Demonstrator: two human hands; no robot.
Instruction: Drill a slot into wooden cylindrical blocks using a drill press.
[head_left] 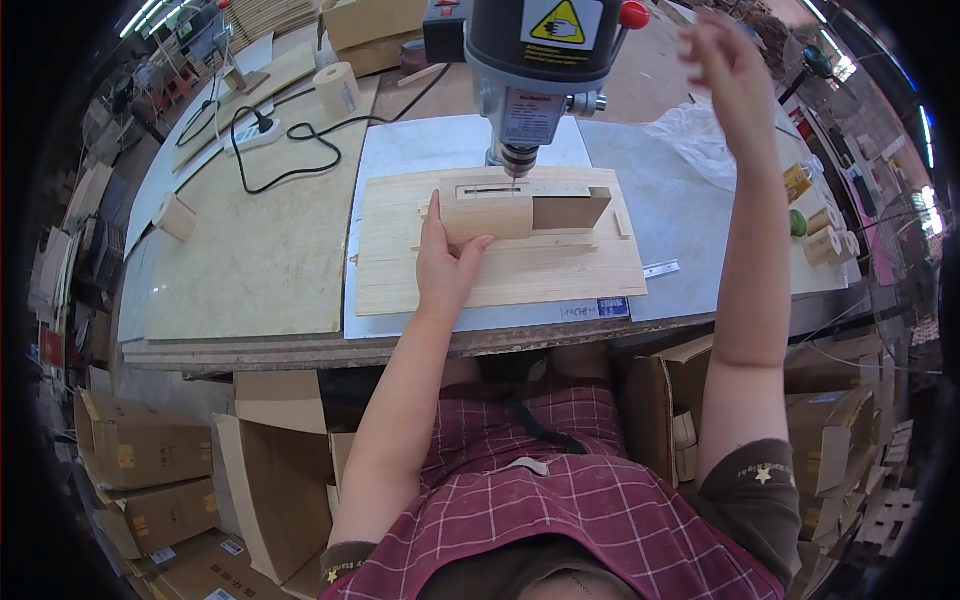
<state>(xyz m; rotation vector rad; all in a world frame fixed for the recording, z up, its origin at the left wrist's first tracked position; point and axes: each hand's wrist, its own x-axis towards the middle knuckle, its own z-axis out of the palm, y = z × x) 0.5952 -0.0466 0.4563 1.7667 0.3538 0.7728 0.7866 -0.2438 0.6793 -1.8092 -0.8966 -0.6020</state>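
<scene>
My left hand (447, 262) grips the left end of a pale wooden block (487, 218), its thumb on the near face and its fingers along the end. The block lies against a wooden jig (572, 210) on a flat wooden board (500, 278). Just above the block's far side, which has a narrow slot, hangs the drill chuck (519, 160) with a thin bit; whether the bit touches wood I cannot tell. My right hand (722, 70) is raised, somewhat blurred, with loosely bent fingers apart and nothing visible in them. It is right of the drill press's red knob (634, 14), not touching it.
A power strip (254, 134) with a black cord (335, 158) lies on the left of the table. Round wooden pieces (337, 90) stand there, and more (823, 246) sit at the right edge near a crumpled plastic bag (695, 140). Cardboard boxes (275, 475) flank my legs.
</scene>
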